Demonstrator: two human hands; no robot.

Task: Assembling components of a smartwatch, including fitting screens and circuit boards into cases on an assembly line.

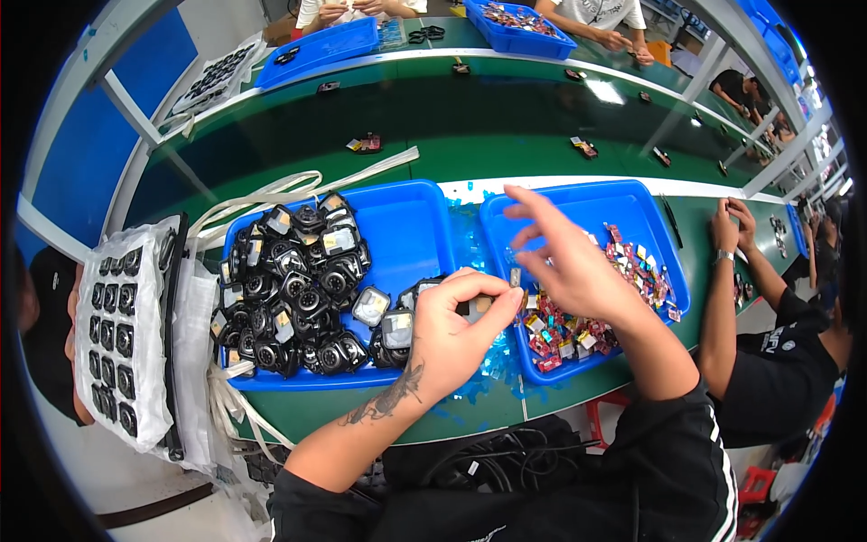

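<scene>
My left hand is raised over the gap between two blue trays, thumb and forefinger closed. Within its curl shows part of a dark watch case with a tan patch, mostly hidden by the fingers. A small silvery piece sticks up at the fingertips. My right hand hovers above the right tray, fingers spread and nothing visible in them. Beneath it lie many small red circuit boards with white and blue bits. Black watch cases are heaped in the left tray.
At far left stands a white moulded tray of round black parts. White straps lie behind and beside the left tray. A green conveyor belt carries scattered small assemblies. A co-worker's hands are close on the right; black cables hang below the bench.
</scene>
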